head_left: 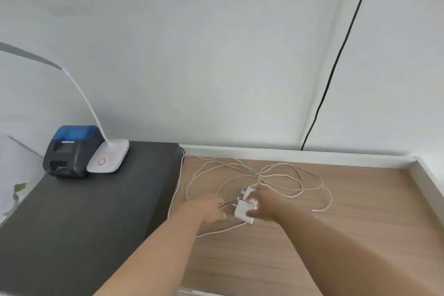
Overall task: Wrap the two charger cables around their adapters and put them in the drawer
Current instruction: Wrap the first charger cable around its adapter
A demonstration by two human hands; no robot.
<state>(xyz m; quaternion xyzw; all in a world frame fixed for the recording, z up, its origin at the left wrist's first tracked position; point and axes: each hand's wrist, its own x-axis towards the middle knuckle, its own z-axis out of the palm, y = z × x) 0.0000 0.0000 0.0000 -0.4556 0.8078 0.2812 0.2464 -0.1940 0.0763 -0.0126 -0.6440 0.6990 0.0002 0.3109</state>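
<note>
Right hand [264,205] pinching white adapter [243,210] between thumb and fingers; left hand [209,209] just left of adapter, fingers curled on loose cable [276,176], grip unclear.

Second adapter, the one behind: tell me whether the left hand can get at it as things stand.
Probably yes. The second adapter lies on the wooden surface just past the left hand, nothing over it but loose cable. The right hand, gripping the near adapter, crowds it from the right.
</note>
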